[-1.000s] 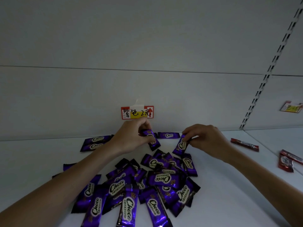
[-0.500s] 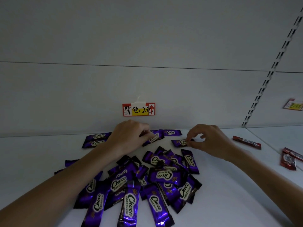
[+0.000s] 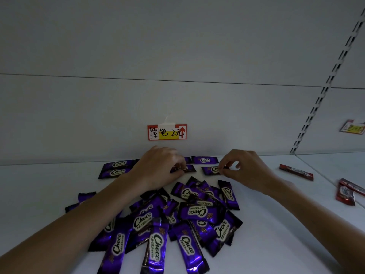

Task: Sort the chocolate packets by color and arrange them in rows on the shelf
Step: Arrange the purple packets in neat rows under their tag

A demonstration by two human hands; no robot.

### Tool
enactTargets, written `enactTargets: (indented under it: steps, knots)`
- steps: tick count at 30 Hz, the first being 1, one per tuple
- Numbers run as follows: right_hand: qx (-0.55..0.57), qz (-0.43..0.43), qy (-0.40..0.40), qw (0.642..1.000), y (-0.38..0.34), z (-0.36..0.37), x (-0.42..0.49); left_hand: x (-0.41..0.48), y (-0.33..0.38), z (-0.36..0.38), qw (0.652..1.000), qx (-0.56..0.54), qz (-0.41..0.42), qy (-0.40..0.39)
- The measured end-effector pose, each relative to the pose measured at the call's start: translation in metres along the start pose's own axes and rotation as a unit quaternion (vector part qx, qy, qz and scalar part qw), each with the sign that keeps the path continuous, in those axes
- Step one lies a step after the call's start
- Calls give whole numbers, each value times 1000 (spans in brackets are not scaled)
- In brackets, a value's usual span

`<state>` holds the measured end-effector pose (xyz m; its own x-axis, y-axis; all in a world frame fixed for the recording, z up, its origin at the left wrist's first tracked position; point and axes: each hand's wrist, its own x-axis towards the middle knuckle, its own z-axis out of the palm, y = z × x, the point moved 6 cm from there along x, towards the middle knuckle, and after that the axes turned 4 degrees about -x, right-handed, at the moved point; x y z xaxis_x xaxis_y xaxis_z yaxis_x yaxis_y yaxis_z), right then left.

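Packets looking light, thin and slippery, crinkly foil bending if squeezed mid-body, so pinching the crimped end seam seems best. Left hand (image 3: 158, 167) is curling over and pinching one purple packet (image 3: 188, 168); right hand (image 3: 245, 171) is pinching the end of a second purple packet (image 3: 211, 170). Both are lying on the shelf (image 3: 276, 224), right under the fingers, loose pile (image 3: 189, 212) nearer the person. Since half a second ago both packets are sitting squarer, more level.

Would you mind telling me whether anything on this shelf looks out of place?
A jumbled, overlapping heap of purple foil Choco packets sits on the white shelf, unlike the straight purple packets by the back wall. Red foil packets lie scattered at the right.
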<state>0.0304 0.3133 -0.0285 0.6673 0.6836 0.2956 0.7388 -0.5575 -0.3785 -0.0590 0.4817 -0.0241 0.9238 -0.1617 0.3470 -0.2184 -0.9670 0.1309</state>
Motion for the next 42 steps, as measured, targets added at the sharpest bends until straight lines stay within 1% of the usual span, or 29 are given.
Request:
enactTargets:
  steps: [7, 21, 25, 29, 33, 35, 37, 39, 42]
  knots:
    - [-17, -12, -8, 1000, -7, 7, 10, 0, -4, 1, 1000, -11, -10, 2]
    - [-4, -17, -14, 1000, -8, 9, 17, 1, -7, 1, 1000, -8, -19, 11]
    - [-12, -20, -6, 1000, -9, 7, 16, -4, -12, -6, 999, -36, -32, 11]
    - [14, -38, 23, 999, -27, -1, 8, -23, -27, -31, 994, -92, -59, 30]
    - [38, -62, -26, 997, -66, 6, -8, -66, -40, -56, 987, -135, -83, 37]
    - [25, -82, -67, 994, -83, 15, -22, -97, -43, -61, 985, -143, -100, 15]
    - [-7, -93, -119, 989, -96, 23, -35, -127, -43, -57, 984, -134, -113, -29]
    - [-32, -100, -154, 982, -105, 29, -45, -150, -41, -50, 987, -102, -107, -65]
    - [-77, -115, -169, 976, -119, 38, -51, -168, -35, -45, 989, -76, -105, -69]
